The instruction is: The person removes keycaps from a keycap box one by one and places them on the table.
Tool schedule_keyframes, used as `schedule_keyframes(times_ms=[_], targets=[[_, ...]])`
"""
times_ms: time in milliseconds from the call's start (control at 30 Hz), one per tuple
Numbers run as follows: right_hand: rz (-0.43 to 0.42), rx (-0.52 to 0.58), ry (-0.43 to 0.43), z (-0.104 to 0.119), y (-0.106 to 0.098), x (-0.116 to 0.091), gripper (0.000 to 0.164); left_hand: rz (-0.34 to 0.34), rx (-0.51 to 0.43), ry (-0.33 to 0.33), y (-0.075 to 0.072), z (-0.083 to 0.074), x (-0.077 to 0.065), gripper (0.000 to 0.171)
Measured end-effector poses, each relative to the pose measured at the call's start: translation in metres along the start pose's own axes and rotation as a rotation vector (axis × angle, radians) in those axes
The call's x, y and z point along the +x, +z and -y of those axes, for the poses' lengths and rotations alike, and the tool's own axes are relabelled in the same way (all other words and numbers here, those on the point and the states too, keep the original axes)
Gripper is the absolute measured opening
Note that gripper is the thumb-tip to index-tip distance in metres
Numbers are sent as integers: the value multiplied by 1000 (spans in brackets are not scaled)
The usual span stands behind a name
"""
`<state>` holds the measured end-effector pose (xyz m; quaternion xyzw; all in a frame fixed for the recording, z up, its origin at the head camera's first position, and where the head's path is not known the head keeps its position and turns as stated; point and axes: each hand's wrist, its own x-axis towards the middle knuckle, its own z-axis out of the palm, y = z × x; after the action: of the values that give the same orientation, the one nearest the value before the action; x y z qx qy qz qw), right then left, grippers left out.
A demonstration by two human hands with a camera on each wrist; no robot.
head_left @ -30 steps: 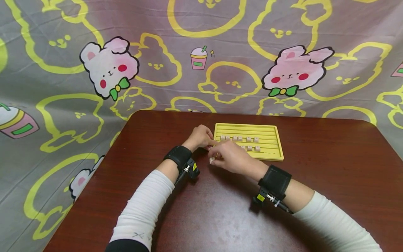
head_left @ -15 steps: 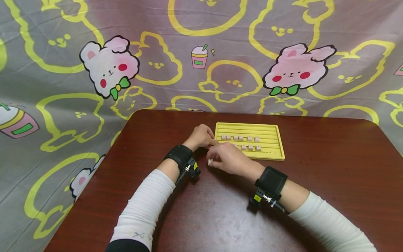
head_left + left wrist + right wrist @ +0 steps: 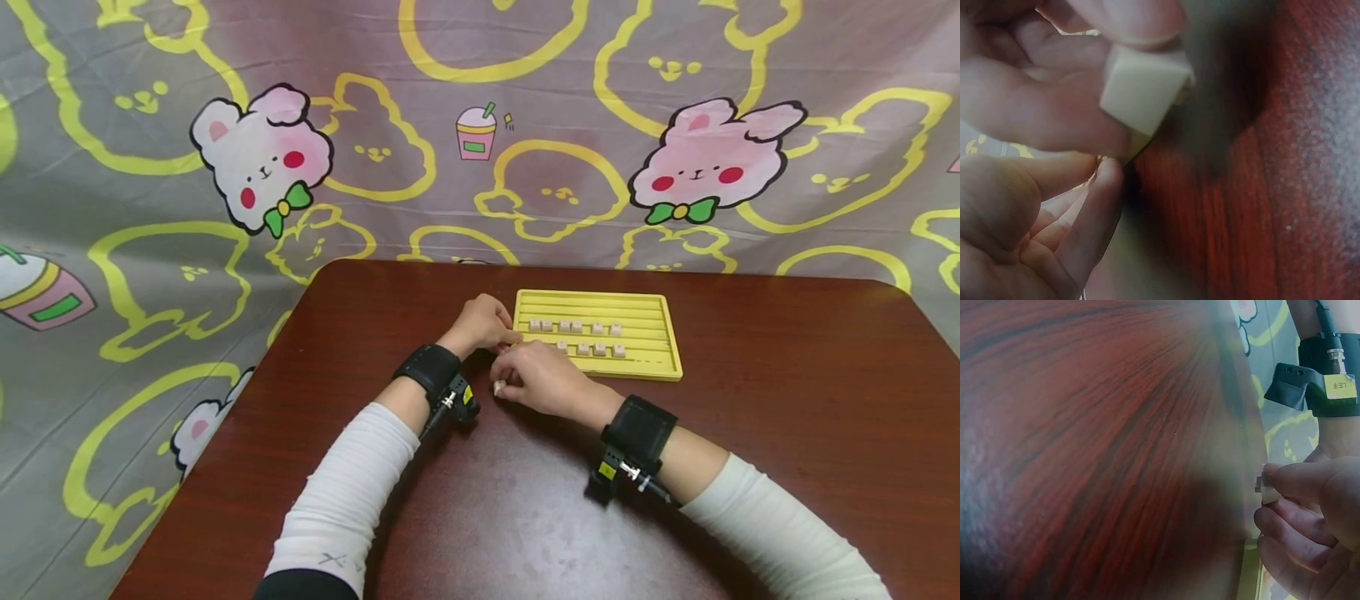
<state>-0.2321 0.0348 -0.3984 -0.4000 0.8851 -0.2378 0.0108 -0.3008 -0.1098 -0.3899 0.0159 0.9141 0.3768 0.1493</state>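
Note:
A yellow ridged tray lies toward the back of the table, carrying two rows of small pale blocks. My left hand is at the tray's left edge, thumb and index finger pinching that edge. Just in front of the tray's near left corner is my right hand, holding a small white block between thumb and fingers. In the right wrist view a short stub juts from this block. The right hand hides part of the front row and the tray's near left corner.
The dark red-brown wooden table spreads around both arms. Behind and to the left hangs a printed cloth. Each wrist wears a black band with a camera, the left band close to the right hand.
The right hand and forearm have shifted slightly left with the white block still pinched, uncovering a little more of the front row. The left hand stays at the tray's edge.

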Motion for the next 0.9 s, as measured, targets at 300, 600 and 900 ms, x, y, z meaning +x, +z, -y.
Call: schedule_keyframes(times_ms=[300, 600, 900], targets=[[11, 1, -8, -1, 5, 1, 10, -6, -14, -16, 0, -2, 0, 19], [30, 4, 10, -1, 8, 2, 12, -16, -2, -26, 1, -3, -1, 21], [35, 6, 9, 0, 9, 3, 10, -16, -5, -40, 1, -4, -2, 20]])
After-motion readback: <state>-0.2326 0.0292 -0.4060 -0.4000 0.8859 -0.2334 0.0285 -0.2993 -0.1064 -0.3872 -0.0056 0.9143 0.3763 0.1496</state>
